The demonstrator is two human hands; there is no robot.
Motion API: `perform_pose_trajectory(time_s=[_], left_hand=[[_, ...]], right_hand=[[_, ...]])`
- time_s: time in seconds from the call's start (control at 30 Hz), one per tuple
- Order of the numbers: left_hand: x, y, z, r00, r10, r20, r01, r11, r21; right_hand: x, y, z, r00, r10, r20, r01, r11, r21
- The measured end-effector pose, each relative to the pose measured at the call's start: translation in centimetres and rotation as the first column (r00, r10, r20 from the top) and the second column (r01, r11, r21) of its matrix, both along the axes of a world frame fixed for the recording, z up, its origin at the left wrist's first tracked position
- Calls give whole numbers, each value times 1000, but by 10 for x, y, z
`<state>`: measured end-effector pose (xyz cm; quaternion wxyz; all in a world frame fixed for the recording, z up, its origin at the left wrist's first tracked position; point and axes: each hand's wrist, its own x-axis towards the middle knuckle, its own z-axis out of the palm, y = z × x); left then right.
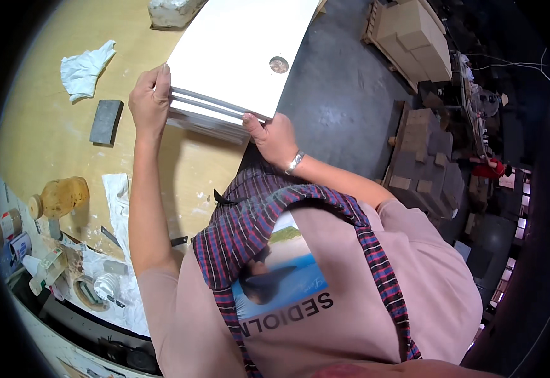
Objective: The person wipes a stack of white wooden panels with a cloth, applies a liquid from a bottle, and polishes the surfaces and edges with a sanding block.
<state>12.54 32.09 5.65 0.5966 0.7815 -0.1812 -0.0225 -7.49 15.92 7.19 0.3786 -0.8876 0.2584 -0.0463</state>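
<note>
A stack of white flat panels (pixel 237 50) lies on the wooden workbench (pixel 48 151), its near edge facing me. My left hand (pixel 150 101) grips the stack's near left corner, fingers curled over the top panel. My right hand (pixel 274 137) holds the near right corner, thumb on the top panel's edge; a metal bracelet sits on that wrist. The top panel has a small round brownish hole (pixel 279 64) near its right side.
A grey sanding block (pixel 106 121) and a crumpled white cloth (pixel 85 70) lie left of the stack. An amber glue bottle (pixel 64 196), tape rolls and small tools crowd the bench's near left. Stacked wooden blocks (pixel 423 157) and boxes (pixel 413 34) stand on the floor to the right.
</note>
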Motion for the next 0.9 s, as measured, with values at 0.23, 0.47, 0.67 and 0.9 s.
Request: perform_pose_trajectory(time_s=[0.23,0.47,0.67,0.9], left_hand=[[2,3,-26,993,35,116,-31,999,-40],[-15,22,-55,967,38,-253,-80,984,-156],[-24,35,-63,961,105,-255,-132,987,-93],[-30,5,-35,907,109,-407,-147,987,-64]], right_hand=[[-16,-56,-28,932,315,179,-360,853,377],[50,-229,-60,832,-396,389,101,798,595],[195,-351,-103,623,-617,481,258,742,619],[290,-397,-141,755,-517,402,262,801,538]])
